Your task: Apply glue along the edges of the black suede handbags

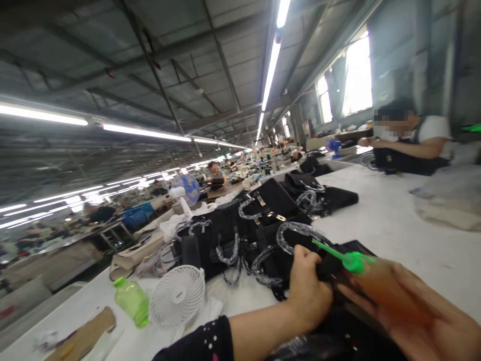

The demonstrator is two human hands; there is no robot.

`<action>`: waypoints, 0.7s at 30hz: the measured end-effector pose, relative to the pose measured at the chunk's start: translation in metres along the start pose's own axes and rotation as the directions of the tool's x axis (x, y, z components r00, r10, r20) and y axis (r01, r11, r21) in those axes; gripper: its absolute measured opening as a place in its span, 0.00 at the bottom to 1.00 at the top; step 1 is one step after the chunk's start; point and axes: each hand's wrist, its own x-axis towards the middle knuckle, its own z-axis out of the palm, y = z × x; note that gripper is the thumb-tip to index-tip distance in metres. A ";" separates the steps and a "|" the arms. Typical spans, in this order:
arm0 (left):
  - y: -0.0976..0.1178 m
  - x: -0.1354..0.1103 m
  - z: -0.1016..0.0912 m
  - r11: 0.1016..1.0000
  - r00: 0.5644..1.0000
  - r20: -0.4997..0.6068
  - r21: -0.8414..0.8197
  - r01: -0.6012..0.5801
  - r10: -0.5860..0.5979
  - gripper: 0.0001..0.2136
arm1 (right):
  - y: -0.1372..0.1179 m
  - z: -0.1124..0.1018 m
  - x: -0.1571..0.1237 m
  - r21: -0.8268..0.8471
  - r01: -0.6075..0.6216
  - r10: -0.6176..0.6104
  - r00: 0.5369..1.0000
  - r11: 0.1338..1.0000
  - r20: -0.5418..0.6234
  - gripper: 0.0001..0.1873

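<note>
My left hand (310, 291) is closed on the edge of a black handbag (340, 265) lying in front of me on the white table (394, 230). My right hand (421, 311), blurred by motion, grips a bottle of amber liquid with a green nozzle (347, 258); the nozzle tip points at the bag just above my left hand. A pile of black handbags (263, 220) with plastic-wrapped handles lies beyond the hands.
A small white desk fan (177, 296) and a green plastic bottle (132, 301) stand at the left. Another person (409, 143) sits at the far right of the table. A blue fan (186, 190) stands behind the bags. Other work tables with people stretch into the hall.
</note>
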 end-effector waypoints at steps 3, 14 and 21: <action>0.003 0.002 -0.013 0.999 0.999 -0.022 -0.032 -0.026 0.025 0.10 | -0.024 0.022 -0.012 0.098 0.068 -0.034 0.951 0.993 -0.308 0.08; -0.006 0.008 -0.039 0.954 0.961 -0.108 -0.194 0.230 -0.254 0.05 | -0.032 -0.005 -0.038 0.060 0.129 -0.077 0.838 0.990 -0.540 0.14; -0.009 0.013 -0.029 0.953 0.983 -0.060 -0.263 0.151 -0.173 0.06 | -0.016 -0.008 -0.053 -0.006 0.210 -0.174 0.794 0.978 -0.582 0.22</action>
